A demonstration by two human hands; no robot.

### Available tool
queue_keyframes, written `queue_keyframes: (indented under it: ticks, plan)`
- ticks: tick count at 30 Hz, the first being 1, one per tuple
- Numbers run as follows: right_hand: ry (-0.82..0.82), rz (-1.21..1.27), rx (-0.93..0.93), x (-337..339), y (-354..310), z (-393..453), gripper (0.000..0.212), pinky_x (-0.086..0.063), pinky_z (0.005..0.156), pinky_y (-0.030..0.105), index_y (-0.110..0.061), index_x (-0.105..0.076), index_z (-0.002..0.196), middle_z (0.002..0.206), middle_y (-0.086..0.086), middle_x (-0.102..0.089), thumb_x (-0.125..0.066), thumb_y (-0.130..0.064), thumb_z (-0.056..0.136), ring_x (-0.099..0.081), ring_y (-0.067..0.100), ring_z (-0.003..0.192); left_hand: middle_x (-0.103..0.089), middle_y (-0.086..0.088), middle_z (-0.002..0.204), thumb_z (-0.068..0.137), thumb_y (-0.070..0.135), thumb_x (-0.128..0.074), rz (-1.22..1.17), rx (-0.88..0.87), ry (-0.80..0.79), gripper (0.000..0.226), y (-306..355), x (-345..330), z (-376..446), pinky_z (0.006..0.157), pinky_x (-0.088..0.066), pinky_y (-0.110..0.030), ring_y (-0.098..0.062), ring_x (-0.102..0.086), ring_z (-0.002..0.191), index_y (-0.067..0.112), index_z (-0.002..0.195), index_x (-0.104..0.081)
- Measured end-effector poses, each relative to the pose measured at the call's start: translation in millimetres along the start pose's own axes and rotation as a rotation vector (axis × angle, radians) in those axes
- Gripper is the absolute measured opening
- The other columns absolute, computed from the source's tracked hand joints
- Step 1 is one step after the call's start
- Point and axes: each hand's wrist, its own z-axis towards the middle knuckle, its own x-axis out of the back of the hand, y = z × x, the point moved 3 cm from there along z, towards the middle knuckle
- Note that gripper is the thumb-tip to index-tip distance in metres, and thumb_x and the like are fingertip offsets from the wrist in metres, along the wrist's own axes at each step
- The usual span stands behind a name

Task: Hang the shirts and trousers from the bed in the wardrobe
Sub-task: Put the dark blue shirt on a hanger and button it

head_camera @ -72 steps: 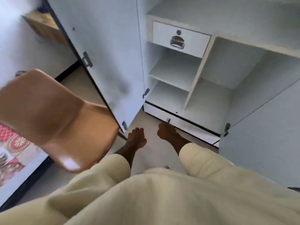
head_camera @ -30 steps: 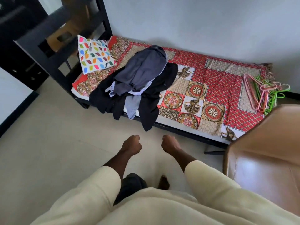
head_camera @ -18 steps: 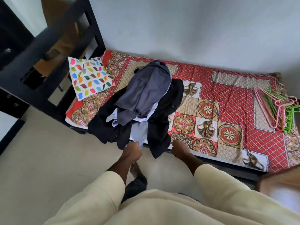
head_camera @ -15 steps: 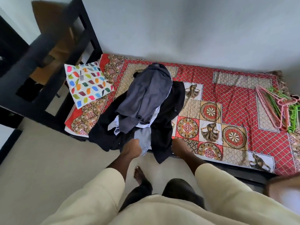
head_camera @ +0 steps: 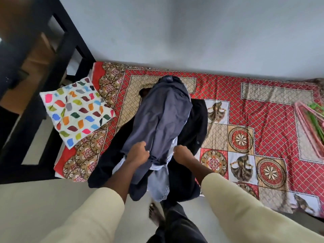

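Both arms in loose cream long sleeves (head_camera: 98, 213), plain fabric, cuffs ending on the forearm well back from the fingers. Left hand (head_camera: 137, 155) and right hand (head_camera: 183, 154) bare. Dark trousers (head_camera: 178, 227). One bare foot (head_camera: 155, 214) visible, no shoe.

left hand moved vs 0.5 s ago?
Yes. The left hand went from the bed edge up onto the clothes pile, toward the wall, and now grips the grey garment.

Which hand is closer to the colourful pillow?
Left. The left hand grips the grey garment just right of the colourful pillow. The right hand is further right, on the far side of the clothes pile.
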Motion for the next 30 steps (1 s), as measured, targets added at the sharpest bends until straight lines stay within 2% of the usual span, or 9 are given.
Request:
queue_keyframes:
  ticks: [6, 10, 13, 15, 18, 21, 24, 28, 30]
  plan:
    - [0.03, 0.158, -0.052, 47.2, -24.7, 127.3, 0.057, -0.044, 0.1, 0.038, -0.023, -0.042, 0.146, 0.139, 0.017, -0.051, -0.049, -0.014, 0.09, -0.049, 0.035, 0.127, -0.047, -0.014, 0.146, 0.096, 0.023, -0.056, -0.048, 0.01, 0.012, 0.051, 26.5, 28.2, 106.5, 0.107, -0.039, -0.04, -0.032, -0.044, 0.134, 0.008, 0.143, -0.043]
    - [-0.004, 0.04, 0.04, 57.1, -50.9, 212.7, 0.065, -0.043, 0.104, 0.04, -0.039, -0.03, 0.151, 0.151, 0.021, -0.025, -0.055, -0.032, 0.092, -0.039, 0.037, 0.13, -0.05, -0.018, 0.141, 0.095, 0.018, -0.056, -0.061, -0.056, 0.015, 0.048, 40.8, 33.8, 166.5, 0.106, -0.038, -0.037, -0.032, -0.047, 0.131, 0.002, 0.139, -0.046]
    - [-0.092, -0.057, 0.033, 56.9, -64.5, 251.3, 0.072, -0.037, 0.109, 0.045, -0.031, -0.023, 0.154, 0.154, 0.023, -0.011, -0.06, -0.036, 0.092, -0.028, 0.044, 0.138, -0.052, -0.02, 0.138, 0.093, 0.014, -0.057, -0.066, -0.073, -0.006, 0.046, 43.2, 29.8, 193.7, 0.106, -0.038, -0.04, -0.034, -0.047, 0.131, -0.001, 0.135, -0.048]
    - [-0.089, -0.095, 0.015, 56.4, -67.3, 260.5, 0.059, -0.04, 0.104, 0.042, -0.018, -0.038, 0.146, 0.149, 0.02, -0.027, -0.059, -0.028, 0.092, -0.042, 0.044, 0.13, -0.051, -0.019, 0.139, 0.092, 0.013, -0.058, -0.069, -0.071, -0.007, 0.046, 41.4, 26.7, 205.9, 0.107, -0.037, -0.04, -0.034, -0.046, 0.131, -0.001, 0.135, -0.049]
    - [0.205, 0.06, 0.026, 65.6, -70.9, 248.6, 0.023, -0.044, 0.08, 0.041, -0.003, -0.067, 0.1, 0.111, 0.023, -0.065, -0.05, -0.003, 0.084, -0.058, 0.043, 0.104, -0.055, -0.016, 0.136, 0.092, 0.015, -0.06, -0.151, -0.005, 0.068, 0.043, 35.5, 27.2, 216.3, 0.106, -0.04, -0.038, -0.031, -0.051, 0.127, 0.002, 0.133, -0.053]
    - [0.359, 0.337, -0.037, 66.8, -70.1, 207.7, 0.029, -0.048, 0.079, 0.037, -0.005, -0.076, 0.089, 0.094, 0.017, -0.073, -0.05, 0.005, 0.079, -0.063, 0.037, 0.093, -0.064, -0.015, 0.124, 0.089, 0.031, -0.067, -0.394, 0.181, 0.093, 0.041, 26.8, 28.4, 227.5, 0.1, -0.046, -0.038, -0.031, -0.059, 0.115, 0.006, 0.12, -0.062]
    - [0.08, 0.481, -0.005, 44.1, -68.4, 161.8, 0.031, -0.052, 0.074, 0.026, -0.014, -0.078, 0.088, 0.08, -0.001, -0.072, -0.053, 0.003, 0.082, -0.064, 0.014, 0.073, -0.069, -0.017, 0.111, 0.064, 0.067, -0.07, -0.647, 0.315, -0.023, 0.066, 29.5, 21.8, 242.3, 0.09, -0.055, -0.045, -0.032, -0.065, 0.103, 0.012, 0.099, -0.064]
    - [-0.569, 0.249, 0.177, 16.8, -68.7, 108.0, 0.029, -0.053, 0.069, 0.021, -0.021, -0.075, 0.082, 0.068, -0.005, -0.067, -0.059, 0.003, 0.077, -0.059, 0.002, 0.06, -0.065, -0.012, 0.123, 0.08, 0.032, -0.077, -0.484, 0.308, -0.203, 0.054, 42.4, -3.3, 242.5, 0.091, -0.051, -0.035, -0.029, -0.062, 0.109, 0.002, 0.122, -0.061]
    - [-0.696, 0.286, 0.136, 19.0, -60.9, 105.8, 0.027, -0.056, 0.071, 0.028, -0.013, -0.075, 0.086, 0.067, 0.0, -0.069, -0.056, 0.006, 0.079, -0.064, 0.01, 0.06, -0.064, -0.021, 0.121, 0.087, 0.018, -0.065, -0.347, 0.3, -0.16, 0.04, 38.5, -16.2, 227.9, 0.087, -0.05, -0.038, -0.036, -0.062, 0.108, -0.002, 0.12, -0.059]
